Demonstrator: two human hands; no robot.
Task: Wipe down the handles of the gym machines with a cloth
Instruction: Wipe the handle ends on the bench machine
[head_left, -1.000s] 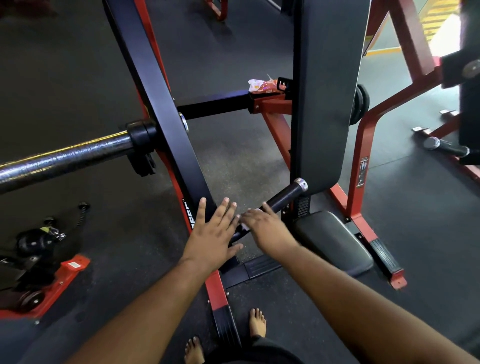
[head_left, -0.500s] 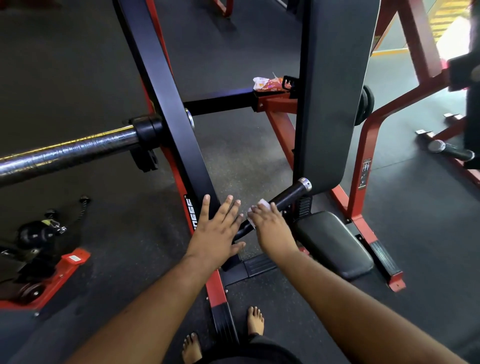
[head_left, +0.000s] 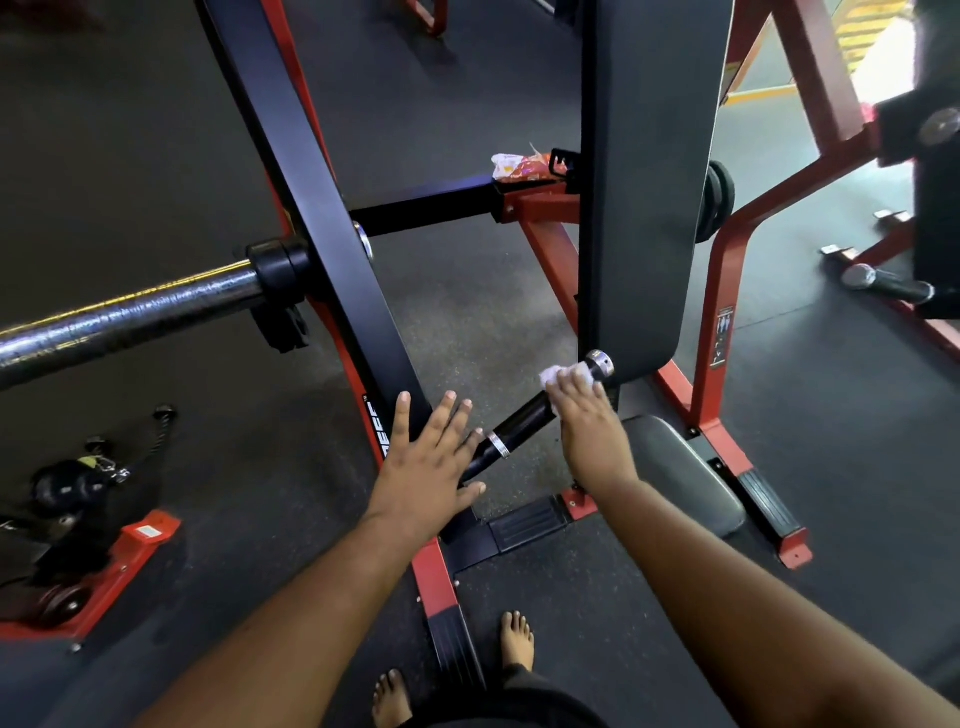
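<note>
Dim, upper-right glare, warped edges

The handle (head_left: 524, 423) slants up and right from the beam (head_left: 322, 218) toward the foot of the back pad (head_left: 644, 182). The cloth (head_left: 563, 375) lies on the handle near its far end, under the right hand (head_left: 587, 421). The left hand (head_left: 426, 462) lies flat against the beam, left of the handle. The bar (head_left: 130, 317) juts left from the beam. The seat (head_left: 680, 473) lies right of the handle, below the back pad.
</note>
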